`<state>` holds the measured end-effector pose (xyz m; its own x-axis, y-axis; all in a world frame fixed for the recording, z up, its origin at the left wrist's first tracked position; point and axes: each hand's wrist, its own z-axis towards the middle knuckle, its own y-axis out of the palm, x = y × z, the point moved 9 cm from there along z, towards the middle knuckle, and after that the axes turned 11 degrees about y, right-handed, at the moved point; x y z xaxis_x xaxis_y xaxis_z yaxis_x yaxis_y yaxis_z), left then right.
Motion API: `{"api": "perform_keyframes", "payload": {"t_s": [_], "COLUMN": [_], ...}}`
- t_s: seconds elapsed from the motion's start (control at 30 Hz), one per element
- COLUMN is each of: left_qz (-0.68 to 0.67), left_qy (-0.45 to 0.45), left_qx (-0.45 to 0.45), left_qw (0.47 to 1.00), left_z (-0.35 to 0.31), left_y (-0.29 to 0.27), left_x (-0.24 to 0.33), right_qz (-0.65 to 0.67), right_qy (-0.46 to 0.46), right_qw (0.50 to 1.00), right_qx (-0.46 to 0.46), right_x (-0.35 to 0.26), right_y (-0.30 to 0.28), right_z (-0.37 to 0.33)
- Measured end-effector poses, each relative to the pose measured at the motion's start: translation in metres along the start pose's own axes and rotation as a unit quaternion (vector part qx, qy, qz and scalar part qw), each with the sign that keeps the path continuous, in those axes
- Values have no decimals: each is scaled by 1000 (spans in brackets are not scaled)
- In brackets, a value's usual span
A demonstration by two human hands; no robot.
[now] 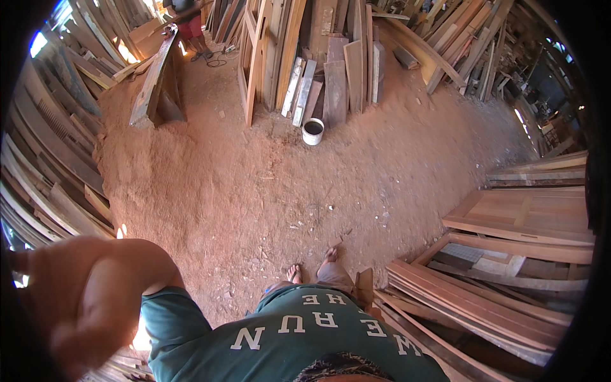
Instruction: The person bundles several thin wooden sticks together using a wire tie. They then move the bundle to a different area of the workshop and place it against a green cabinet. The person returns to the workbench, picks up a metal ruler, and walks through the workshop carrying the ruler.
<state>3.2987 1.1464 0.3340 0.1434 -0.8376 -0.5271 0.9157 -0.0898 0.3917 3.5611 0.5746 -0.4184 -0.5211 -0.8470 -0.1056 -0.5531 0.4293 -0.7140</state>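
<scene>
My left arm is bent up close on the left side of the head view. The left hand (73, 344) is smeared by motion at the lower left, so its fingers and anything in them cannot be made out. Low at my right side, a sliver of my right hand or wrist (377, 312) shows past the green shirt, its fingers hidden. Right beside it, a short brown piece of wood (364, 286) stands by my right leg; whether the hand grips it is hidden.
Stacked wooden frames and panels (471, 299) lie close on my right. Ahead, a white bucket (312, 132) with dark contents stands before leaning boards (335, 95). A long timber bench (159, 89) stands far left, a person (191, 28) behind it. Planks (57, 153) line the left.
</scene>
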Motion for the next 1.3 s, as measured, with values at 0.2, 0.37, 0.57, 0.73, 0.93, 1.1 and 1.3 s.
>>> {"api": "perform_keyframes", "payload": {"t_s": [0.2, 0.37, 0.57, 0.73, 0.93, 1.1, 1.3], "left_qz": [-111, -247, -231, -175, -133, -180, -265], "left_qy": [-309, -366, -560, -621, -672, -651, -604], "left_qx": [-427, -868, -774, -754, -723, -736, -747], "left_qw": [842, 226, 186, 118, 85, 39, 77], "left_z": [-245, -559, -671, -705, -747, -795, -844], "left_y": [215, 138, 78, 46, 10, 1, 81], "left_x": [76, 270, 383, 414, 435, 471, 460], "right_qz": [-17, -68, -73, -118, -102, -65, -78], "right_qy": [9, -32, -104, -115, -44, -34, -10], "right_qw": [999, 993, 980, 986, 992, 993, 997], "right_qx": [-35, -96, -152, -14, 62, 88, 23], "right_x": [-36, -79, -138, -227, -312, -332, -325], "right_y": [-10, -27, -82, -166, -230, -220, -192], "right_z": [69, 147, 250, 323, 302, 289, 322]}}
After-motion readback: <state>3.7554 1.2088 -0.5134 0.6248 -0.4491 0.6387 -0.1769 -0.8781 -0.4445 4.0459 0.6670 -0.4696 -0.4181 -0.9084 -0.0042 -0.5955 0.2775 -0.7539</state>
